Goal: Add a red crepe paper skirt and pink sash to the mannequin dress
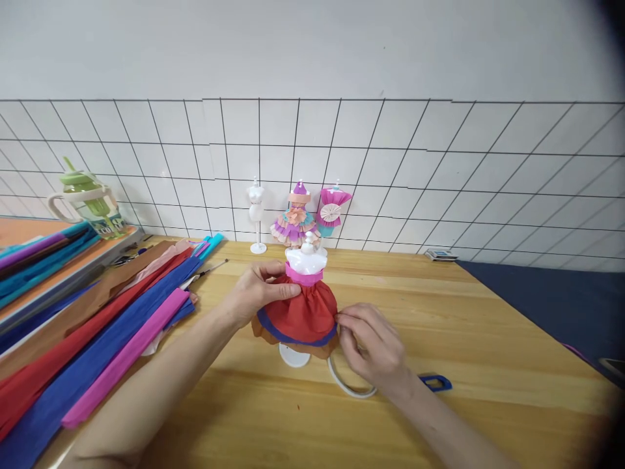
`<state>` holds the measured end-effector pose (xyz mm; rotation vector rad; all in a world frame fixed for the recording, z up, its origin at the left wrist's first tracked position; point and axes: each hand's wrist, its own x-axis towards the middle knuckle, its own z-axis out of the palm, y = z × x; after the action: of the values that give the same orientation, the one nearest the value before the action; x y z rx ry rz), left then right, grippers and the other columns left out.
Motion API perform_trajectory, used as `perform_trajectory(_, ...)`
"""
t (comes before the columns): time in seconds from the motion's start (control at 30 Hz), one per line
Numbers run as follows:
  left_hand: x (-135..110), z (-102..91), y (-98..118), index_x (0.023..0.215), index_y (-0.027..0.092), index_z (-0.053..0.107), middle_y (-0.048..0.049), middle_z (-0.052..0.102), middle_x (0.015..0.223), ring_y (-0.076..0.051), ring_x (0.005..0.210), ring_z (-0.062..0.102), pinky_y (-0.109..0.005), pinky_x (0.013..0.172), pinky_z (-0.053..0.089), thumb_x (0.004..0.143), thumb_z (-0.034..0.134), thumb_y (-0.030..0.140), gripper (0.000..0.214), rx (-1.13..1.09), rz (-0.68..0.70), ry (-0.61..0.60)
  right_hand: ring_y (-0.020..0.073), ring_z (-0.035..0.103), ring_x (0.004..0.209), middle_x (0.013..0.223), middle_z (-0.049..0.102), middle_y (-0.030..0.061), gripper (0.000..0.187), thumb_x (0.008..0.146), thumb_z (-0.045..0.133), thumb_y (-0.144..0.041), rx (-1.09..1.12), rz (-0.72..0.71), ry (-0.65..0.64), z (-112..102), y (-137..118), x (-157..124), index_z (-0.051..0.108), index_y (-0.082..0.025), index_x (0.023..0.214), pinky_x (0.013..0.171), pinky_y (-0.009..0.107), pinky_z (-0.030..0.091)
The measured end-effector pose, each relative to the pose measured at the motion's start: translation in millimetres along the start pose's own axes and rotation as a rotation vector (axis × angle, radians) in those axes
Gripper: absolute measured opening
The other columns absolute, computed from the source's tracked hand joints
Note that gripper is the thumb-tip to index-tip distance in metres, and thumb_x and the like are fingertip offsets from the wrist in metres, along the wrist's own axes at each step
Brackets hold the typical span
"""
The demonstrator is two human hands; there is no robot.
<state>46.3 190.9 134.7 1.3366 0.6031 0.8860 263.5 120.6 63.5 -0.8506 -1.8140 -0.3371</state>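
A small white dress form stands upright on its round base in the middle of the table. It wears a pink waistband and a layered paper skirt, red over blue over brown. My left hand grips the skirt just below the waistband, thumb on the front and fingers hidden behind. Over on the skirt's right side, my right hand pinches the edge of the red layer between thumb and fingertips. Partly beneath that hand lies a white ring, which looks like a tape roll.
Long crepe paper strips in several colours cover the left side. Three more dress forms stand by the tiled wall. A green-lidded cup is at far left. A blue-handled tool lies near my right wrist, dark cloth beyond.
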Motion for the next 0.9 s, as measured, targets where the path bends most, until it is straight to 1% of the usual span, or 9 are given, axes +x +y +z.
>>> perform_trajectory(0.07,1,-2.6,-2,0.089,0.015,0.076,-0.0036,0.074,0.084,-0.016,0.080,0.064,-0.025,0.076,0.049,0.063,0.084,0.028,0.030,0.003,0.010,-0.007,0.0211,0.063,0.077,0.085,0.064,0.0070,0.026,0.083,0.051,-0.005,0.022,0.090,0.002,-4,-3,5,0.060,-0.022,0.099,0.067,0.035,0.054)
perform_trajectory(0.13,1,-4.0,-3,0.091,0.016,0.076,-0.0033,0.074,0.086,-0.016,0.082,0.065,-0.025,0.078,0.049,0.065,0.083,0.027,0.030,-0.005,0.021,-0.018,0.0246,0.063,0.095,0.102,0.065,0.0111,0.026,0.088,0.050,-0.016,0.116,0.231,-0.055,-6,-5,12,0.057,-0.021,0.113,0.079,0.040,0.054)
perform_trajectory(0.23,1,-3.0,-2,0.093,0.015,0.076,-0.0040,0.074,0.087,-0.017,0.085,0.065,-0.027,0.081,0.050,0.065,0.083,0.028,0.032,-0.019,0.025,-0.026,0.0290,0.056,0.118,0.128,0.059,0.0141,0.046,0.089,0.054,-0.036,0.327,0.415,-0.220,-5,-4,21,0.046,-0.022,0.132,0.097,0.047,0.047)
perform_trajectory(0.3,0,-0.9,-1,0.092,0.014,0.075,-0.0048,0.073,0.089,-0.018,0.086,0.066,-0.029,0.084,0.050,0.064,0.084,0.029,0.033,-0.002,0.034,-0.020,0.0298,0.056,0.118,0.130,0.059,0.0142,0.051,0.087,0.058,-0.041,0.392,0.475,-0.289,-1,1,22,0.046,-0.022,0.133,0.098,0.047,0.046)
perform_trajectory(0.37,0,1.5,-1,0.091,0.013,0.074,-0.0055,0.072,0.091,-0.020,0.088,0.065,-0.031,0.086,0.049,0.062,0.084,0.030,0.034,0.034,0.050,-0.010,0.0296,0.059,0.114,0.124,0.062,0.0133,0.043,0.087,0.058,-0.042,0.433,0.496,-0.316,1,8,20,0.054,-0.022,0.125,0.095,0.046,0.047)
perform_trajectory(0.47,0,4.4,-1,0.088,0.013,0.073,-0.0061,0.070,0.091,-0.021,0.088,0.064,-0.032,0.085,0.049,0.061,0.083,0.035,0.036,0.110,0.080,0.018,0.0295,0.058,0.114,0.120,0.064,0.0120,0.034,0.090,0.053,-0.045,0.472,0.489,-0.280,-3,16,20,0.061,-0.023,0.115,0.095,0.046,0.046)
perform_trajectory(0.57,0,6.4,-3,0.087,0.013,0.072,-0.0062,0.069,0.093,-0.021,0.092,0.063,-0.032,0.086,0.049,0.061,0.082,0.036,0.036,0.225,0.142,0.058,0.0295,0.055,0.119,0.124,0.063,0.0107,0.034,0.089,0.056,-0.043,0.454,0.493,-0.202,-8,12,31,0.061,-0.025,0.117,0.101,0.047,0.042)
perform_trajectory(0.77,-4,13.3,-7,0.093,0.015,0.070,-0.0043,0.070,0.088,-0.020,0.088,0.063,-0.032,0.084,0.048,0.070,0.075,0.036,0.031,0.542,0.300,0.202,0.0290,0.054,0.122,0.133,0.059,0.0094,0.055,0.080,0.067,-0.037,0.557,0.629,-0.255,3,-14,65,0.052,-0.027,0.132,0.104,0.049,0.041)
perform_trajectory(0.9,-8,24.0,-9,0.089,0.015,0.066,-0.0036,0.067,0.082,-0.020,0.079,0.060,-0.031,0.073,0.047,0.073,0.073,0.038,0.028,0.766,0.410,0.256,0.0282,0.052,0.125,0.138,0.056,0.0089,0.062,0.076,0.071,-0.035,0.574,0.678,-0.181,11,-18,70,0.051,-0.028,0.134,0.107,0.048,0.039)
